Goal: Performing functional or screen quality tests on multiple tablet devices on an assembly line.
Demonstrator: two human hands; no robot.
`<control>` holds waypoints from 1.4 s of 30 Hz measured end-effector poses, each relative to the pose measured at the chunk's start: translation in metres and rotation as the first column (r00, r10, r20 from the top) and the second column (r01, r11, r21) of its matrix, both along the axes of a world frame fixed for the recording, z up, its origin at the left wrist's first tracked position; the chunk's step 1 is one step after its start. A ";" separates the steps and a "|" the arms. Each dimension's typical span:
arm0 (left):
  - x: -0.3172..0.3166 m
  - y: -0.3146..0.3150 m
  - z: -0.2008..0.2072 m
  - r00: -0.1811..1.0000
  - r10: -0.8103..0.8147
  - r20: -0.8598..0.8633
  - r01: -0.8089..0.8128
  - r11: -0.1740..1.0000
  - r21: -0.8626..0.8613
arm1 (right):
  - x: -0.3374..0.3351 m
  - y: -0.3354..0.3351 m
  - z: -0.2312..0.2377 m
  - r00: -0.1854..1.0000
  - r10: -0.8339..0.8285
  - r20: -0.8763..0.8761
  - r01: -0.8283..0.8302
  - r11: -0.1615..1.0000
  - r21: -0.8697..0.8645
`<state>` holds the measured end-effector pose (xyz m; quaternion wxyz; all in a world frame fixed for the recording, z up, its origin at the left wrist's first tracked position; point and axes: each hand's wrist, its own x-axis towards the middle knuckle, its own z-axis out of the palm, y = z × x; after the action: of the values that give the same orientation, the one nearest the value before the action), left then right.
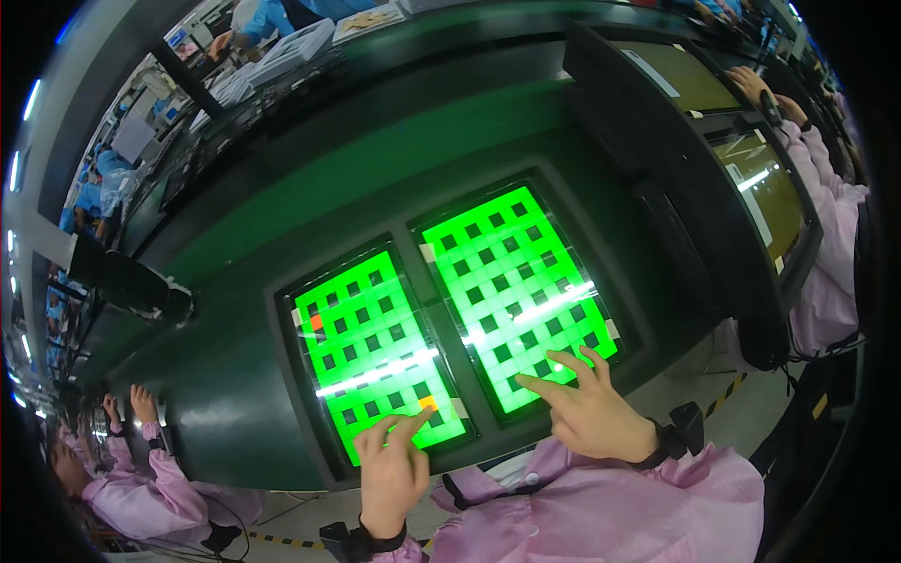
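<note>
Two tablet-like screens lie side by side in a black tray [298, 427], both lit with a bright green and black checkered pattern. On the left screen [368, 314], one orange square [315, 323] shows near the upper left and another [428, 403] near the lower right. My left hand [394, 466] reaches over that screen's lower edge, its index fingertip at the lower orange square. Over the lower part of the right screen [507, 267] is my right hand [593, 410], fingers spread and index fingertip at the glass. Neither hand holds anything.
To the right, a black tray [648, 178] carries two dark screens, with another person's hand [751, 86] beside it. Another person's hands [143, 403] rest at the left on the dark green table [225, 375]. A black post [131, 281] juts in from the left.
</note>
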<state>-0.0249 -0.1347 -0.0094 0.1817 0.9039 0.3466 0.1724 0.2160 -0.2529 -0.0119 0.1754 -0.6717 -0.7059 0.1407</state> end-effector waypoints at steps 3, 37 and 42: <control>0.000 0.002 0.001 0.996 0.007 -0.089 -0.003 0.999 0.040 | 0.007 0.006 0.000 0.984 -0.145 -0.107 0.155 0.984 0.085; 0.075 0.015 0.077 0.869 -0.345 0.355 0.387 0.921 -0.052 | -0.013 0.043 0.010 0.813 0.144 -0.564 0.126 0.902 0.412; 0.106 0.009 0.067 0.833 -0.418 0.363 0.503 0.846 -0.179 | 0.110 -0.110 0.078 0.649 -0.742 -0.165 0.590 0.354 0.726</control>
<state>0.0806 -0.1258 0.0581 0.3904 0.8893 0.1036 0.2147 0.3255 -0.3625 0.0664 0.3987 -0.7807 -0.3758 -0.3006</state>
